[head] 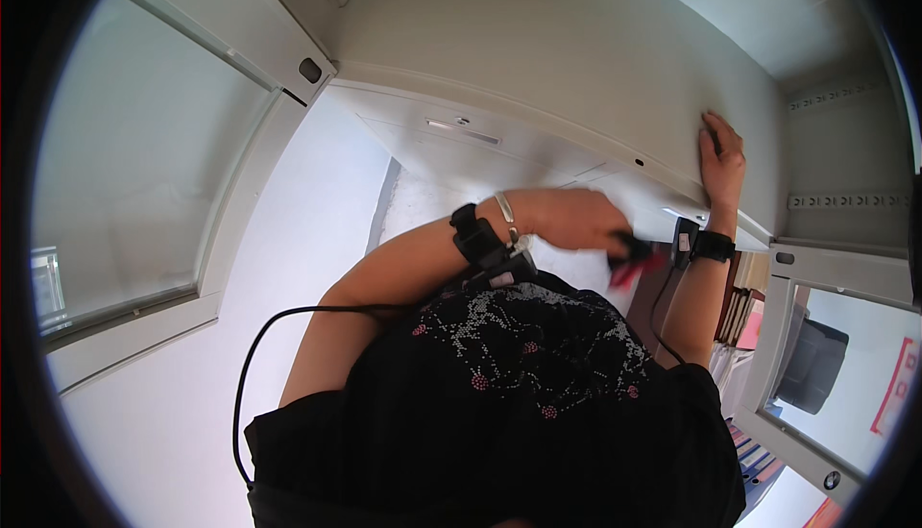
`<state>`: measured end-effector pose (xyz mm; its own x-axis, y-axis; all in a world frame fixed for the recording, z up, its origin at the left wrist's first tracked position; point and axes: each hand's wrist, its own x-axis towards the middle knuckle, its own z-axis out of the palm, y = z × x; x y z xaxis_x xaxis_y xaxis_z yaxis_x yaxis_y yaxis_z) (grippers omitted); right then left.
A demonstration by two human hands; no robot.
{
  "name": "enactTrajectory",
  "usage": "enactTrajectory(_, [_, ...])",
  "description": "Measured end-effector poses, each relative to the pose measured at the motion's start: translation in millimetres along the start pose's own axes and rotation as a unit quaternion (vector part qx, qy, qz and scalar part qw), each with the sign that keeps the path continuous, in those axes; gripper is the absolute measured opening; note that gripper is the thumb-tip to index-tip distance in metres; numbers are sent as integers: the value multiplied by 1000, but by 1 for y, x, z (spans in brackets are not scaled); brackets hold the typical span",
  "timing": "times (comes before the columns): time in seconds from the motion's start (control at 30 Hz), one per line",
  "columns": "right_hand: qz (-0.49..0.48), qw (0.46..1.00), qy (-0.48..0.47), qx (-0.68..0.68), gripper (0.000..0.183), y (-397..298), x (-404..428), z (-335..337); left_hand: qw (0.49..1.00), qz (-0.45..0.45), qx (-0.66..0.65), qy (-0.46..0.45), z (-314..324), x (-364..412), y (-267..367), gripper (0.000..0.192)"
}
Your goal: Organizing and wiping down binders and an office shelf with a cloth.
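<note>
My left hand (583, 219) reaches across in front of my body, its fingers closed around a small black and red thing (635, 260). That thing is blurred, and I cannot tell what it is. My right hand (722, 160) holds nothing. It rests near the front edge of a pale grey metal cabinet shelf (518, 38), towards the right end, with the thumb apart from the fingers. Each wrist carries a black strap with a small device, and a metal bangle (504, 208) circles the left one.
A glass-paned cabinet door (158, 139) stands swung out on the left, another door (767, 355) on the right. Below the shelf is a drawer front with a recessed handle (463, 132). Binders (753, 456) and books (736, 315) are at the right. A black cable (241, 384) loops beside my left arm.
</note>
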<state>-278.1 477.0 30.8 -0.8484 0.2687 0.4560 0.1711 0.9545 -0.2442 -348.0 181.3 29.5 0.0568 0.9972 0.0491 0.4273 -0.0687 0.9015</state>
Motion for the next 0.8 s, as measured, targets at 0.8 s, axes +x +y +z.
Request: enactTrajectory(0.8, [-4,1000,28,5,26,48,16,11,847,-39,273,454,-12,-21,-52,39])
